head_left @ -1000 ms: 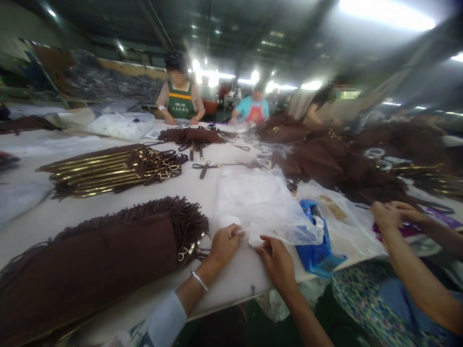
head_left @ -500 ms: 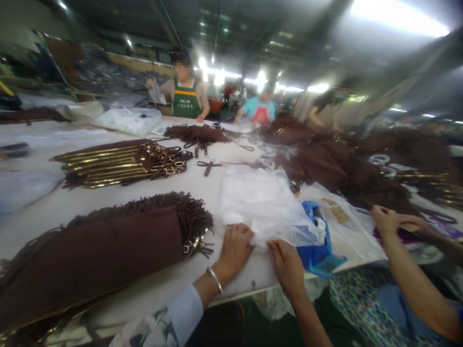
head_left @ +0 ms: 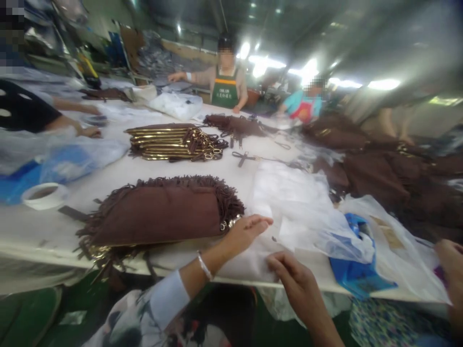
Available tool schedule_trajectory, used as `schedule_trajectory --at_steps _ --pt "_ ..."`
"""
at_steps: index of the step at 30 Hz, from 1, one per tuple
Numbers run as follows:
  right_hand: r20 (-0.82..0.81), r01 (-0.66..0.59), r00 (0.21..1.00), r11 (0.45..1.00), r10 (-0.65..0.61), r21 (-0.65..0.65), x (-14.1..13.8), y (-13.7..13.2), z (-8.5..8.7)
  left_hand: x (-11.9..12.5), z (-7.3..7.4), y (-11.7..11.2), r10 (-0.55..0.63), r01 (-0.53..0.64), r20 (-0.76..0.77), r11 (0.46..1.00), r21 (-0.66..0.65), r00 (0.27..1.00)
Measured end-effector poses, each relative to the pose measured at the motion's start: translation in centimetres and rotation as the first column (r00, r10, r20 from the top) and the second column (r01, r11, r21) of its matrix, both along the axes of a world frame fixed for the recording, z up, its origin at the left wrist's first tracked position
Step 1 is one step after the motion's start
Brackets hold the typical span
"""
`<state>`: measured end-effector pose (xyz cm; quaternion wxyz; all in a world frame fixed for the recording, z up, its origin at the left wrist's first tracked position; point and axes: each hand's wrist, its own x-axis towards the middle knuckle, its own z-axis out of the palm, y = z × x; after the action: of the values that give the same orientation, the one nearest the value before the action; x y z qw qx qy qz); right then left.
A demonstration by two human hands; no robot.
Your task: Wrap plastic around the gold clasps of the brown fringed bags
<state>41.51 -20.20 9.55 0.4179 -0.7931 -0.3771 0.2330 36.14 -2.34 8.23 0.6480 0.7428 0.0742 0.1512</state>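
My left hand [head_left: 246,233], with a silver bangle at the wrist, hovers over the front edge of a stack of clear plastic bags [head_left: 289,193]. Its fingers are stretched out together, and nothing shows in them. Lower and to the right, my right hand [head_left: 292,274] is closed in a pinch, apparently on the near edge of a thin clear plastic bag [head_left: 258,262]; the film is hard to make out. A small white slip [head_left: 287,233] lies on the bags between the hands. Just left of my left hand rests a pile of brown fringed bags [head_left: 162,214] with gold clasps.
Further back lies a pile of brown pouches with gold zippers [head_left: 162,142]. A blue box [head_left: 352,270] stands at the right, a tape roll [head_left: 45,195] at the left. Brown material [head_left: 379,173] heaps up at the far right. Co-workers stand around the table [head_left: 115,168].
The view has swung left, bringing the tape roll and a co-worker's arm into sight. My left hand has lifted from the bags and straightened its fingers. My right hand keeps its pinch.
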Motion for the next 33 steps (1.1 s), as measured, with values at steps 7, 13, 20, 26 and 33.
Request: schedule_trajectory --at_steps 7,13,20,26,33 --pt "0.047 -0.066 0.997 0.998 0.065 0.025 -2.9 4.8 -0.1 -10.2 1.0 0.6 0.045 -0.108 -0.158 0.901 -0.42 0.986" --pt "-0.102 -0.098 0.989 0.994 0.103 0.052 -6.5 7.9 -1.3 -15.0 -0.4 2.0 0.194 -0.282 -0.221 0.815 -0.505 0.956" --pt "-0.504 -0.284 0.816 0.956 0.282 0.074 -12.4 10.3 -3.5 -21.9 -1.8 2.7 0.401 -0.454 -0.214 0.793 -0.407 0.891" --pt "-0.419 -0.341 0.859 0.939 0.294 -0.041 -17.3 12.5 -4.2 -27.5 -4.0 2.7 0.419 -0.493 -0.261 0.71 -0.502 0.869" --pt "-0.382 -0.458 0.83 0.887 0.405 -0.054 -20.7 14.4 -4.3 -33.4 -6.2 3.3 0.461 -0.601 -0.39 0.664 -0.444 0.797"
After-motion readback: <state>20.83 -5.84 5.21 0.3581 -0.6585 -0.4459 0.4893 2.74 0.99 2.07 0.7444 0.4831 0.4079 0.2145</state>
